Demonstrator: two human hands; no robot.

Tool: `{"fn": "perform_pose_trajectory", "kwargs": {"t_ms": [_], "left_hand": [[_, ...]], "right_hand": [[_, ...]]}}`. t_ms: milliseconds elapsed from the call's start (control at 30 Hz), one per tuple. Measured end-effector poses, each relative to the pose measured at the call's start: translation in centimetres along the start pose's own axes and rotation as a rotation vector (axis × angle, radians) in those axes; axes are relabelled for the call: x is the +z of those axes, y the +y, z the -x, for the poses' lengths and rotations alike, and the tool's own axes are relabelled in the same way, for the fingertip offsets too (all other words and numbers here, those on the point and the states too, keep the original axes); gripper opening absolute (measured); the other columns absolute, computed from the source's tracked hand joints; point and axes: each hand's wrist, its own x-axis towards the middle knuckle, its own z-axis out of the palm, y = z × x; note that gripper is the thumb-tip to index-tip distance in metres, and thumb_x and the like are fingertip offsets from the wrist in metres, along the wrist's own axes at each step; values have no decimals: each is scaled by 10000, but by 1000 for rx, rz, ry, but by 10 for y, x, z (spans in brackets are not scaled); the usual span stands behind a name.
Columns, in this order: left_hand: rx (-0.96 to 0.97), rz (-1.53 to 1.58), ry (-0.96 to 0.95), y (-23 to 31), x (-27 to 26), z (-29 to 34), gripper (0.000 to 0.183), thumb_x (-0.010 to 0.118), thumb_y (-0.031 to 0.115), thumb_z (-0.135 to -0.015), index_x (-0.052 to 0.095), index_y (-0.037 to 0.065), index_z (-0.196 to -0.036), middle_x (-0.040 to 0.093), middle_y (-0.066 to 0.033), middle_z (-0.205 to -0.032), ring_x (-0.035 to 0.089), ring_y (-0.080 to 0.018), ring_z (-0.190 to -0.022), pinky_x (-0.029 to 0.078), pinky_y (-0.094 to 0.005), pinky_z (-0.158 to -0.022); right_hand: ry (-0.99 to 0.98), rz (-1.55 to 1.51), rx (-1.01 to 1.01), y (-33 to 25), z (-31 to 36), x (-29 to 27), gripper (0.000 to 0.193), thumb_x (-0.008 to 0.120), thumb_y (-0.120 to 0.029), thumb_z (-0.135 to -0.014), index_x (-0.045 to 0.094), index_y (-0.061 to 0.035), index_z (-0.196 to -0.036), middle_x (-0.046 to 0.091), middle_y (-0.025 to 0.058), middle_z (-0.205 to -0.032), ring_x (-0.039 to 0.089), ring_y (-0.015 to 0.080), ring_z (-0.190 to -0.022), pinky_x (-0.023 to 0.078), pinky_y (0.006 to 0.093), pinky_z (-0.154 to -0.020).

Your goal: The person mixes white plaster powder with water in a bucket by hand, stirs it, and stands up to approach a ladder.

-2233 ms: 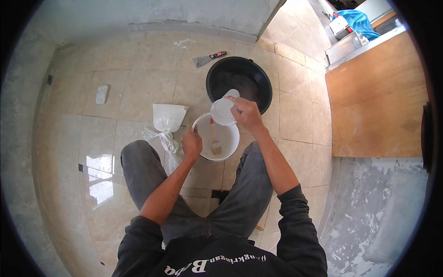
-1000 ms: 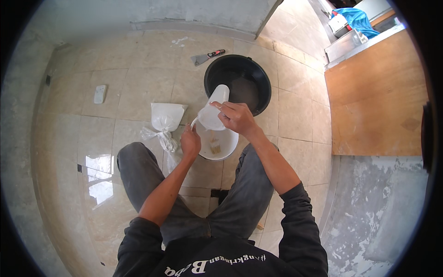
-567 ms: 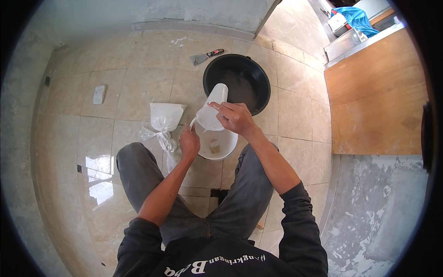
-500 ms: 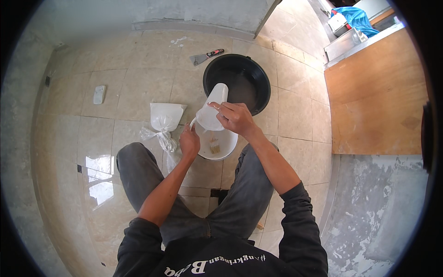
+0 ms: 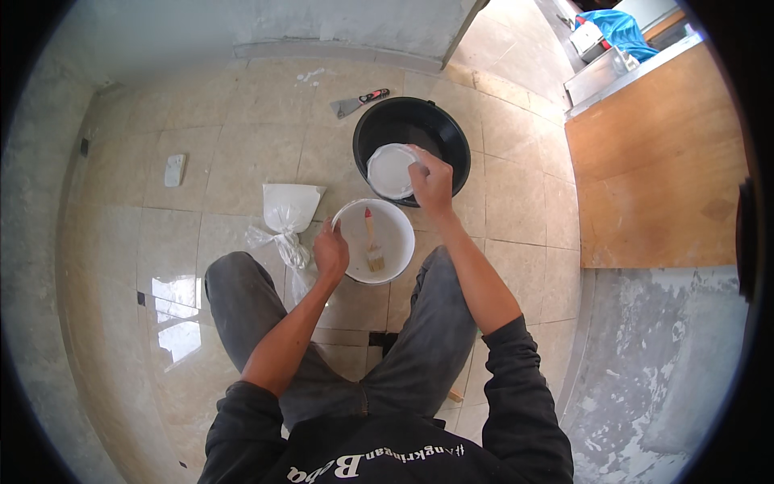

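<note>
My left hand [image 5: 330, 250] grips the left rim of a white bucket [image 5: 352, 270] standing on the floor between my knees. Inside the bucket lies a paintbrush [image 5: 372, 242] with a red-tipped wooden handle, its bristles toward me. A white plastic tub [image 5: 393, 171] is in my right hand [image 5: 433, 184], with fingers closed on its right side. The tub is over the near part of a round black basin [image 5: 446, 145]; whether it touches the basin, I cannot tell.
A tied plastic bag of white material [image 5: 292, 211] lies left of the bucket. Beyond it is a scraper [image 5: 359, 103] by the basin. A small white box-like item [image 5: 175, 169] sits at far left. A wooden panel [image 5: 653, 169] stands at right.
My right hand has swung the white tub from its tipped position over the bucket to the black basin. The paintbrush now shows whole. My left hand stays on the bucket.
</note>
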Motion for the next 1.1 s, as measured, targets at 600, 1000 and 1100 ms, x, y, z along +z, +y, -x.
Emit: {"fn": "perform_pose_trajectory", "kwargs": {"t_ms": [600, 1000, 1100], "left_hand": [[-143, 140, 160, 7, -15, 7, 288, 452, 160, -949, 545, -58, -1113, 613, -298, -899, 590, -446, -868, 450, -445, -739], [-163, 108, 165, 7, -8, 1, 280, 461, 167, -947, 549, -45, -1106, 611, -303, -886, 581, -458, -861, 446, -456, -721], [-149, 105, 178, 6, -7, 0, 283, 462, 172, -947, 547, -46, -1106, 607, -312, -871, 583, -465, -849, 445, -465, -710]], "right_hand": [[153, 166, 168, 34, -10, -9, 314, 516, -37, -737, 662, 11, -1011, 642, 187, -727, 559, 164, -531, 452, 278, -550], [-85, 118, -220, -15, -1, -5, 365, 543, 69, -685, 674, -21, -1013, 591, 109, -668, 499, 159, -467, 424, 270, -478], [-164, 150, -311, -25, 0, -2, 375, 571, 65, -671, 668, -43, -1017, 560, 86, -626, 529, 211, -474, 463, 297, -485]]}}
